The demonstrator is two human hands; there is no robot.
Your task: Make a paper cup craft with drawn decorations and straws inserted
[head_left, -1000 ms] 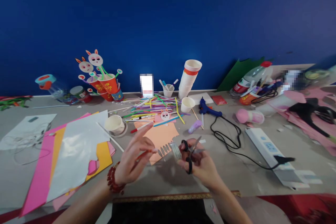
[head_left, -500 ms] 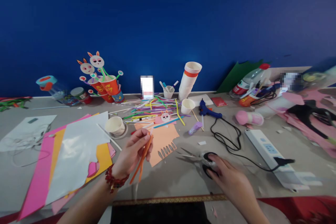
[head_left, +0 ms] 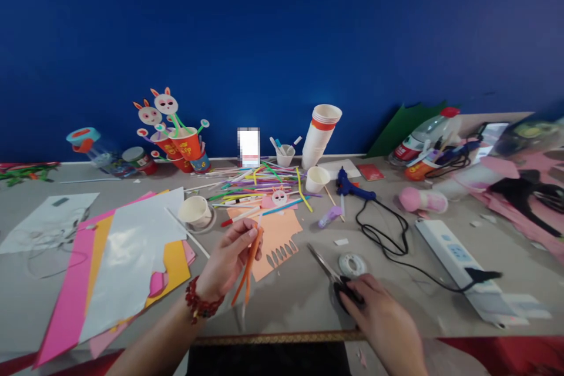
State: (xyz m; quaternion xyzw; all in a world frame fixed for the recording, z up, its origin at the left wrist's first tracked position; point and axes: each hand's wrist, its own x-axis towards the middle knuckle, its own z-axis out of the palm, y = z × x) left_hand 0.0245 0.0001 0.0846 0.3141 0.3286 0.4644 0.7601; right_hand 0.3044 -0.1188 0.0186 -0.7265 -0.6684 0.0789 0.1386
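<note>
Pinched in my left hand point(head_left: 240, 247) are orange straws point(head_left: 251, 261), held upright with their lower ends spread apart. A thin white stick shows at the top and bottom of them. My right hand point(head_left: 383, 314) has its fingers on the black handles of the scissors point(head_left: 328, 267), whose blades are together and point away to the left. Just beyond the scissors lies a roll of clear tape point(head_left: 352, 264). Behind my left hand is a peach paper sheet point(head_left: 282, 232) with a row of leaf-shaped cutouts, and a small pink rabbit face point(head_left: 279, 197) rests above it.
Coloured straws point(head_left: 247, 185) are heaped mid-table. Paper cups point(head_left: 321, 135) are stacked behind. A blue glue gun point(head_left: 352, 185), its cord and a power strip point(head_left: 458, 258) lie to the right. Coloured paper sheets point(head_left: 127, 264) cover the left. Rabbit-decorated cups point(head_left: 185, 144) stand at the back.
The scissors' blades have closed, and they have moved with my right hand slightly down and left, uncovering the tape roll. My left hand still holds the orange straws.
</note>
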